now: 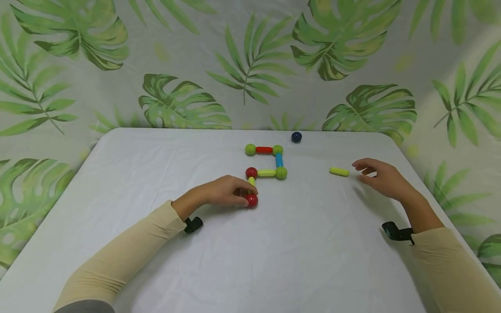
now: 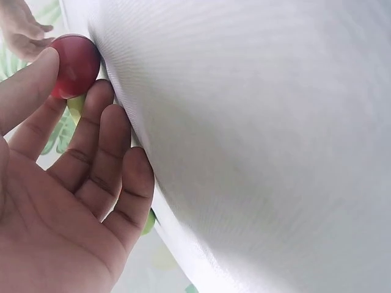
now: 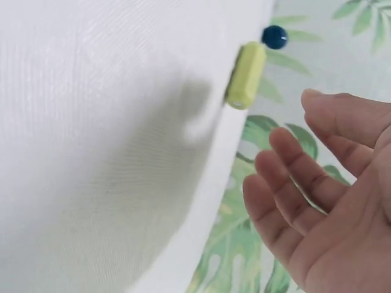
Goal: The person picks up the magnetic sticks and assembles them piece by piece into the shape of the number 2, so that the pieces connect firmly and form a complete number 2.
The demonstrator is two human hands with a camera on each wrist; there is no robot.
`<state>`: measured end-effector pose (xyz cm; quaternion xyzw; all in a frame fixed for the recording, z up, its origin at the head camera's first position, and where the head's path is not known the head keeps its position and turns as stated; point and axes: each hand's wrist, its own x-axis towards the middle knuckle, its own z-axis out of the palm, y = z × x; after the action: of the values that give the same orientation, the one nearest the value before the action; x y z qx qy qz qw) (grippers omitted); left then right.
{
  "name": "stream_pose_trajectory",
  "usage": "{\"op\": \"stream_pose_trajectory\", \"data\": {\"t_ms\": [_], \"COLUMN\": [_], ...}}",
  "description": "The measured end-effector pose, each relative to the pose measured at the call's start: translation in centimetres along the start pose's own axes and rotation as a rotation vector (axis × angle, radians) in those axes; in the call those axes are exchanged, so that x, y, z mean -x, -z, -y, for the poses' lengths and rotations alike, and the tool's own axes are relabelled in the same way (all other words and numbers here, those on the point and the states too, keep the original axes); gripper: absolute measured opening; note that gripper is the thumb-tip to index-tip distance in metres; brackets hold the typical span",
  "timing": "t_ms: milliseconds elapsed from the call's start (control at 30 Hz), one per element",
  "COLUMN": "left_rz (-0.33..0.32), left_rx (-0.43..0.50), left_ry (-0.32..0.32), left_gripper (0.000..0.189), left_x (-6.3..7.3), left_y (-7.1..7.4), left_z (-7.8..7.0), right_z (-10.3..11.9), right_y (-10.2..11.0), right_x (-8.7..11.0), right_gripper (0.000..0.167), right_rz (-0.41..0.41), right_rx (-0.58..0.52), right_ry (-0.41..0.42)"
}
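A chain of balls and rods lies on the white table. Its near end is a red ball (image 1: 252, 200), joined by a yellow-green rod (image 1: 252, 181) to a second red ball (image 1: 251, 172). My left hand (image 1: 228, 190) grips that near ball, thumb against one side and fingers curled around the other; in the left wrist view the same red ball (image 2: 78, 66) shows beside the thumb. To the right, a loose yellow-green rod (image 1: 339, 171) lies just left of my right hand (image 1: 381, 179). That hand hovers with relaxed, parted fingers, holding nothing.
Farther along the chain are a yellow rod (image 1: 267, 173), green balls (image 1: 281, 173), a blue rod (image 1: 279, 160) and a red rod (image 1: 264, 150). A dark blue ball (image 1: 296, 137) sits near the table's far edge. Behind hangs a leaf-patterned cloth (image 1: 258, 56).
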<state>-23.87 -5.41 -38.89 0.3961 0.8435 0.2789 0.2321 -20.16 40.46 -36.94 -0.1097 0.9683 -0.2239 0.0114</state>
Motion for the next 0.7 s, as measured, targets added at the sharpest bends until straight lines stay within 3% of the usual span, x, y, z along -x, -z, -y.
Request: {"op": "stream_pose_trajectory", "data": {"t_ms": [367, 700], "left_rz": [0.009, 0.014], "left_rx": [0.010, 0.015], "left_ry": [0.016, 0.005], "left_gripper": [0.037, 0.037], "left_x": [0.1, -0.1], "left_y": [0.2, 0.1], "left_z": [0.1, 0.1], "right_z": [1.6, 1.4], "right_y": [-2.3, -3.0], "right_x": [-3.7, -4.8], "right_gripper": [0.048, 0.031], "right_rz": [0.124, 0.110], "right_rx": [0.096, 0.123], "right_ry": [0.036, 0.013]}}
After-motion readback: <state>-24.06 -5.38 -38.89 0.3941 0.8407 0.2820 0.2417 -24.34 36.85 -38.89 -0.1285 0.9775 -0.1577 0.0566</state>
